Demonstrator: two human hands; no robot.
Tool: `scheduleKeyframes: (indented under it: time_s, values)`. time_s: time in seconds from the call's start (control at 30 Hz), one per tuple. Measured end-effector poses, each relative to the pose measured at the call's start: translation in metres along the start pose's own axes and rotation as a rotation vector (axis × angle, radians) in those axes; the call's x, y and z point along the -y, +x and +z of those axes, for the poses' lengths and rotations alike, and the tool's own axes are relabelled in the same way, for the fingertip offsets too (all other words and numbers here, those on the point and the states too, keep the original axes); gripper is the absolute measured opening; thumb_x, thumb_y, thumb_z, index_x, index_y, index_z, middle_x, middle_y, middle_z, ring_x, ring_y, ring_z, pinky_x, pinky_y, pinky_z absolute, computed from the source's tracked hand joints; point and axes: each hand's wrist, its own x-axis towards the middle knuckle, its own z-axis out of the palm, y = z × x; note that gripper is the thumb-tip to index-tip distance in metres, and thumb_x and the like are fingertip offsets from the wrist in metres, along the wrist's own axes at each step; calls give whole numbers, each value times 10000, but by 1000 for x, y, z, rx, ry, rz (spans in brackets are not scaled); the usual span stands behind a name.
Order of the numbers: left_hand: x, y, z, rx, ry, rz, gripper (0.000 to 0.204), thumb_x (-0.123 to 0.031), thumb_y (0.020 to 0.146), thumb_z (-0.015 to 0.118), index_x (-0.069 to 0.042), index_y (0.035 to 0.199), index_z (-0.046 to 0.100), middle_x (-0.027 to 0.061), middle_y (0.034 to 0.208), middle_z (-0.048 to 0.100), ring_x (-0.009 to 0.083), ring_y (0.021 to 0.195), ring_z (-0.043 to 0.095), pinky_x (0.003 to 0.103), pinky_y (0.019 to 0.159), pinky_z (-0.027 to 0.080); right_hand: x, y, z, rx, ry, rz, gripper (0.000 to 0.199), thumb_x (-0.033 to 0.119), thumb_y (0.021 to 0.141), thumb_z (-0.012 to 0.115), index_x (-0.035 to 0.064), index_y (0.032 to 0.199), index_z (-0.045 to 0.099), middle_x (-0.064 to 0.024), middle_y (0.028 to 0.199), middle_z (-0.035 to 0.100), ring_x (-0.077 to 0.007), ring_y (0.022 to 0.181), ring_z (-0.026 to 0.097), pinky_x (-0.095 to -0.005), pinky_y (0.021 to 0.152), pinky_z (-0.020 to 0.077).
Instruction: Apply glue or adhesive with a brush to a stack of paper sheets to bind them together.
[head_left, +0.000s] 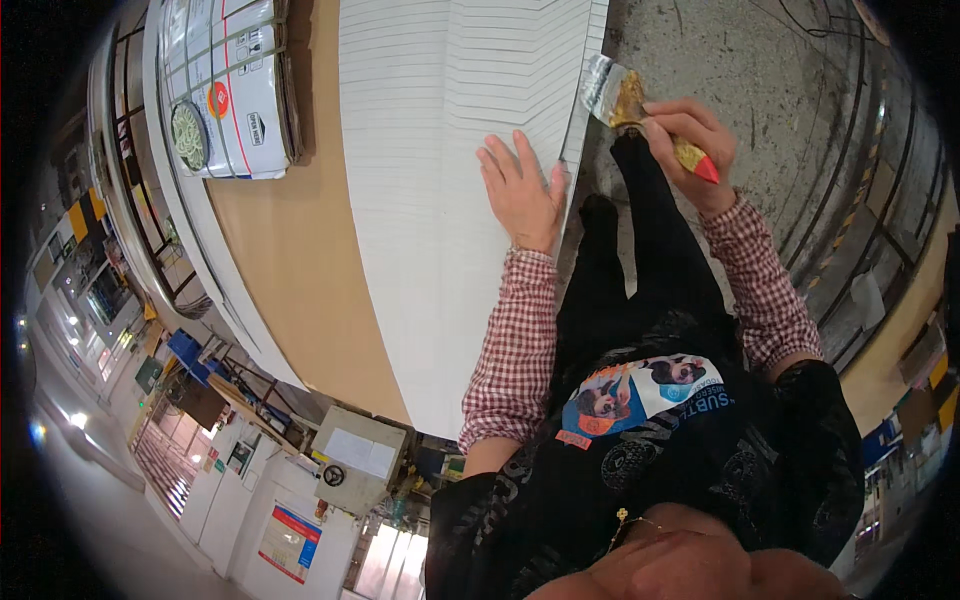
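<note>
My right hand [692, 150] grips a paintbrush [629, 97] by its red-tipped yellow handle. The brush's pale, worn-looking bristles point up and left, at the right edge of a stack of white paper sheets [410, 230]. Yellowish-brown residue covers the brush's ferrule. On the sheets lies my left hand [523, 190], flat with its fingers spread, near that same edge. The sheets are fanned in steps, so many thin parallel edges show across their far part. Whether the bristles touch the paper is hard to tell.
Left of the sheets runs a brown board surface [290, 240]. A strapped bundle of flattened printed cartons [235, 90] sits on it at the far left, with a round, pale green patterned object [188, 135] on top. Grey concrete floor [720, 50] lies right of the table. Metal rails stand farther off.
</note>
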Motion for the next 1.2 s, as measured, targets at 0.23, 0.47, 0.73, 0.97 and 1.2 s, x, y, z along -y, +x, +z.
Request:
scheduleKeyframes:
  time_s: [0.23, 0.47, 0.73, 0.97, 1.2]
  values:
    - [13, 12, -9, 21, -23, 88, 466, -314, 873, 554, -78, 1273, 515, 277, 1265, 484, 480, 1137, 475, 439, 812, 508, 13, -28, 3, 101, 51, 84, 59, 59, 794, 677, 8, 801, 647, -92, 832, 662, -163, 729, 648, -266, 634, 525]
    - [10, 14, -6, -49, 33, 103, 398, -333, 932, 480, -101, 1249, 549, 238, 1243, 527, 444, 1106, 526, 429, 786, 512, 8, -24, 12, 74, 60, 73, 95, 98, 816, 661, 6, 798, 654, -98, 831, 665, -162, 719, 643, -259, 624, 513]
    - [7, -39, 0, 1, 40, -81, 713, -455, 867, 571, -55, 1413, 347, 283, 1459, 254, 469, 1342, 238, 565, 1065, 225, 31, -46, 0, 52, 49, 115, 79, 86, 812, 660, 9, 793, 656, -98, 837, 669, -153, 718, 641, -256, 618, 512]
    - [24, -30, -5, -50, -85, 38, 524, -383, 900, 533, -67, 1315, 489, 273, 1337, 440, 455, 1234, 419, 450, 949, 425, 25, -43, 14, -21, 59, 25, 67, 75, 807, 664, 12, 790, 650, -94, 833, 666, -158, 720, 646, -268, 632, 523]
    - [29, -22, -7, -49, 7, 91, 385, -321, 927, 494, -111, 1245, 549, 218, 1229, 536, 414, 1110, 533, 422, 779, 508, 28, -54, 16, 81, 85, 102, 72, 75, 811, 658, 6, 794, 644, -81, 793, 653, -150, 715, 637, -264, 615, 510]
